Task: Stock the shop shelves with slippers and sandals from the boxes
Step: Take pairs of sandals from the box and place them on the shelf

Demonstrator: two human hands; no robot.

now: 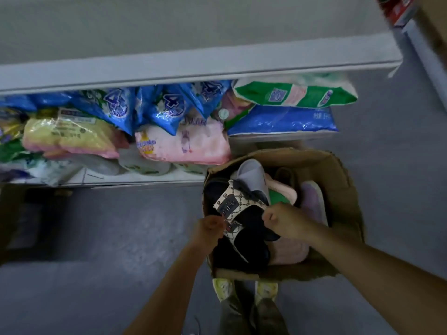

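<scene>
A pair of dark slides (238, 221) with white patterned straps sits at the top of an open cardboard box (338, 180) on the floor (108, 238). The straps have a linked-letter print and a dark patch with writing, but the letters are too blurry to read. The left hand (209, 229) pinches the strap of the near slide, fingers curled. The right hand (281, 220) pinches the edge of the far slide's strap, fingers curled too. Both slides are over the left part of the box, and I cannot tell if they are lifted or resting on the pile.

More footwear fills the box. A grey slipper (254, 175) pokes up behind the slides. Pink slippers (287, 252) and a purple one (313, 201) lie to the right, partly hidden by the right arm. A bit of green (278, 197) shows between them, and I cannot tell what it is.

The box stands against a white shelf (193, 68). Under its top board lie blue bags (167, 105) with a big "4" on them, a pink pack (193, 143), a yellow pack (70, 134) and a green and white bag (295, 93). Their small print is too blurry to read. The far left packs are cut off.

Below the box, two shoes (244, 290) with yellow-green toes show. A red box (399, 10) is cut off in the top right corner.
</scene>
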